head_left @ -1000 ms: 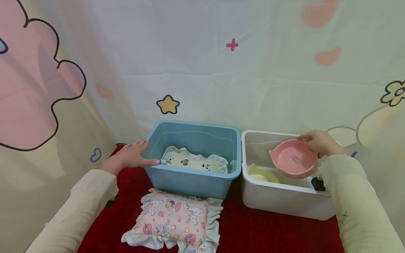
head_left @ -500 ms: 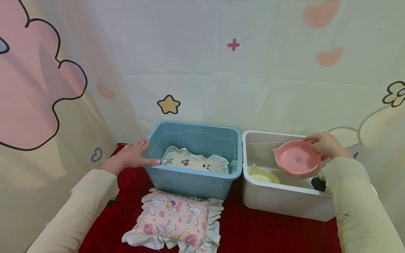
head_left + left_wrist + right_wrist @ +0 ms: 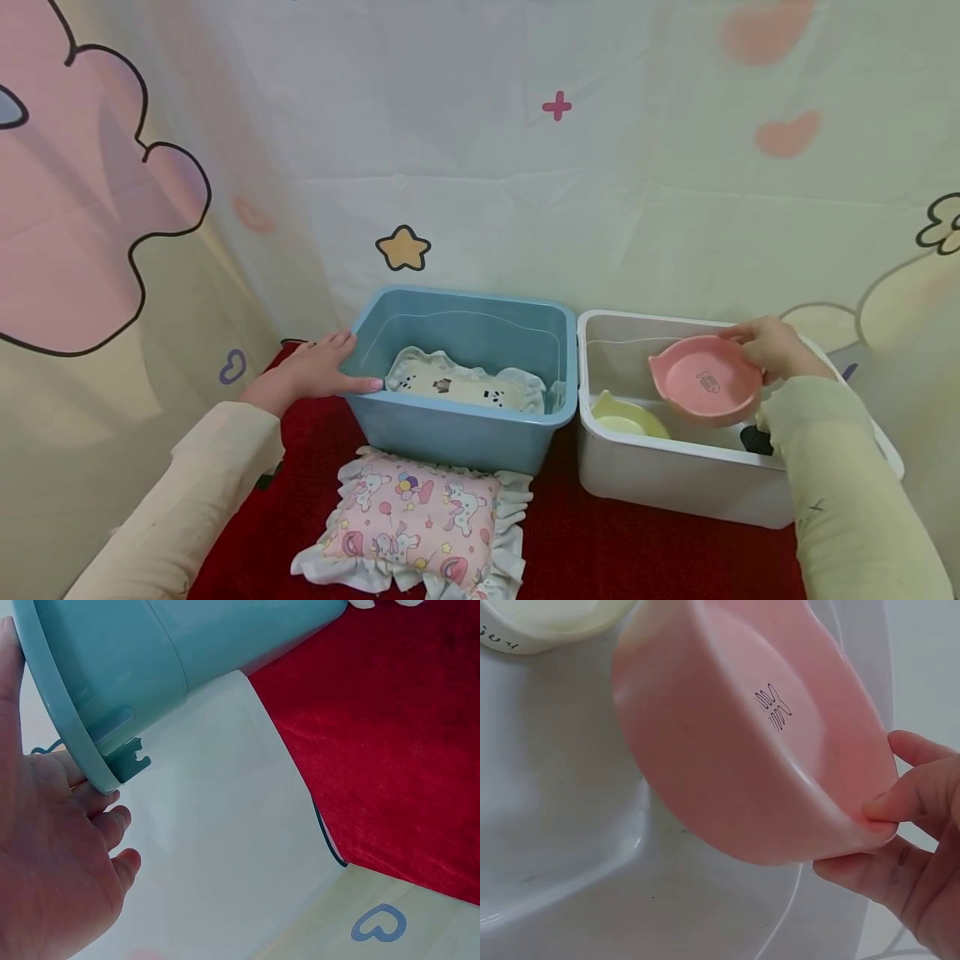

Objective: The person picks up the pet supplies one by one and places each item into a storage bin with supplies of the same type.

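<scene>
Item one: a pink bowl (image 3: 705, 379), cat-eared, a fish drawing in its base, held tilted at the mouth of a white tub (image 3: 682, 479), towards the tub's back; from where I stand I cannot tell whether its underside touches anything. Item two: the right hand (image 3: 776, 348), pinching the bowl's rim at one pointed corner between thumb and fingers. Item three: the left hand (image 3: 318, 368), gripping nothing tightly, relaxed against the left end of a blue tub (image 3: 450, 433), thumb along the front rim. Neighbouring stock inside the white tub: a yellow bowl (image 3: 628, 421) near the front left, and a black object (image 3: 756, 440), part hidden by the right sleeve (image 3: 817, 433). Handling notes, in my judgement: a one-sided pinch lets a broad bowl swing, so the grip wants to be firm and the wrist steady, with the far ear watched. Any travel over the tub wall is best made high enough for the whole base to pass; any lowering, slowly, base first, beside the yellow bowl rather than onto it. The sleeve hangs close to the front wall and should be carried above it. Light pressure from the left hand suffices, lest the blue tub tip.
</scene>
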A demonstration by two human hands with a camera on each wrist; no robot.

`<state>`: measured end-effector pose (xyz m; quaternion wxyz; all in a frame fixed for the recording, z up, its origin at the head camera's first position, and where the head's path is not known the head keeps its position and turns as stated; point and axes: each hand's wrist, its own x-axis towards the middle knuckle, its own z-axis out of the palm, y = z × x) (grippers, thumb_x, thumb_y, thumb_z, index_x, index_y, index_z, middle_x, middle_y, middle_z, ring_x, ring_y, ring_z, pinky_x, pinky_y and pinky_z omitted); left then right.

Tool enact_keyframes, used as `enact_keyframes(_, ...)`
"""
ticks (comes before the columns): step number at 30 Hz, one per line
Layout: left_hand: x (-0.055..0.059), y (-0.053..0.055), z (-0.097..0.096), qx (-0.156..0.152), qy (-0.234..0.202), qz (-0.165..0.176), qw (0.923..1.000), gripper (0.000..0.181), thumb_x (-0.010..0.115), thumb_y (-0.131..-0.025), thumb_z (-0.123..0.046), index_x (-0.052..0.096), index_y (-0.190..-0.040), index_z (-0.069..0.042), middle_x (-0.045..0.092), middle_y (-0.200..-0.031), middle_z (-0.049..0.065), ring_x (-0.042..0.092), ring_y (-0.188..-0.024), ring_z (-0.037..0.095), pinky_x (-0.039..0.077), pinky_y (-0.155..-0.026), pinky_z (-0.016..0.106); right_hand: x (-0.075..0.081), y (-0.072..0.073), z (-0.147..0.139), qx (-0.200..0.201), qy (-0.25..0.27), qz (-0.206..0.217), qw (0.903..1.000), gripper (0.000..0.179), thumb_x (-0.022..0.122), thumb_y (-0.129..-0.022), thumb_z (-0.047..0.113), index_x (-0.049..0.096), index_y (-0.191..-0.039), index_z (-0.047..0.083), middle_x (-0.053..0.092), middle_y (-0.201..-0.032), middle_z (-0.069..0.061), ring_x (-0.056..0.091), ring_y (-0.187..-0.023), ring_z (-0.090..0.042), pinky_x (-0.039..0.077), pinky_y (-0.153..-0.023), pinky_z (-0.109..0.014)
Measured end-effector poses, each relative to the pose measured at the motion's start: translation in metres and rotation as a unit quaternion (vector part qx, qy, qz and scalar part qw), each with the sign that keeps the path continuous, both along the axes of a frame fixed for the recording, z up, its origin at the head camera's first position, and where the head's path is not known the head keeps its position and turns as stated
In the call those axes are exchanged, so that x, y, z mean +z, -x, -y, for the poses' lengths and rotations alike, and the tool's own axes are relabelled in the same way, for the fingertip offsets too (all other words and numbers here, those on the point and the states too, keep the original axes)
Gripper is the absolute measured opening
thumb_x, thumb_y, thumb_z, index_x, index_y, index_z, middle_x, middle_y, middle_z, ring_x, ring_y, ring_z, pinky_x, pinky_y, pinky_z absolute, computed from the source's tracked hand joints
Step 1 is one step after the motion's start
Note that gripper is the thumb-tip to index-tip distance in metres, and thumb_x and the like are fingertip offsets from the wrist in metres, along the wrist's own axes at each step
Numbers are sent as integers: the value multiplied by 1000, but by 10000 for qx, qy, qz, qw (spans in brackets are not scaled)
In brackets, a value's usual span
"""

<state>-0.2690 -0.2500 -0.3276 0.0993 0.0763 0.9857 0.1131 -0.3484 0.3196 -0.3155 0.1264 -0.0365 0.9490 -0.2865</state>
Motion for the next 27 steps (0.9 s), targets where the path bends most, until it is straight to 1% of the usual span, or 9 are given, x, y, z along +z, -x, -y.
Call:
enact_keyframes(8, 1, -1, 0, -26, 23, -68, 10000, 103, 52, -72, -65, 14, -140, 2, 11, -145, 25, 10, -132, 44, 10, -102, 63, -2, -2, 1, 86, 83, 130, 9998, 46, 42, -84, 3, 38, -129, -6, 46, -115, -32, 52, -70, -20, 49, -55, -30)
enact_keyframes(14, 1, -1, 1, -51, 11, -77, 10000, 103, 52, -72, -65, 14, -139, 3, 11, -145, 25, 11, -131, 45, 11, -102, 63, -3, -2, 1, 108, 155, 230, 9996, 46, 38, -85, 1, 38, -130, -4, 43, -120, -32, 52, -77, -22, 50, -58, -30)
enact_keyframes(17, 1, -1, 2, -41, -11, -85, 10000, 103, 53, -72, -65, 14, -139, 2, 11, -145, 25, 11, -131, 45, 11, -102, 63, -4, -2, 1, 132, 114, 230, 9996, 46, 39, -85, 1, 38, -130, -3, 43, -120, -31, 51, -78, -22, 50, -58, -30)
enact_keyframes(23, 1, -2, 1, -1, -32, -59, 10000, 103, 53, -71, -65, 14, -140, 2, 11, -145, 25, 10, -132, 45, 11, -102, 63, -7, -2, 2, 153, -51, 166, 9997, 46, 41, -83, -1, 42, -128, -2, 46, -118, -31, 49, -72, -21, 47, -54, -29)
enact_keyframes(27, 2, -3, 0, 2, -35, -53, 10000, 103, 53, -72, -64, 14, -140, 2, 10, -145, 25, 10, -132, 44, 10, -103, 62, -10, -1, 2, 140, -48, 141, 9998, 47, 40, -82, -4, 41, -128, -3, 42, -121, -32, 49, -80, -26, 48, -56, -29)
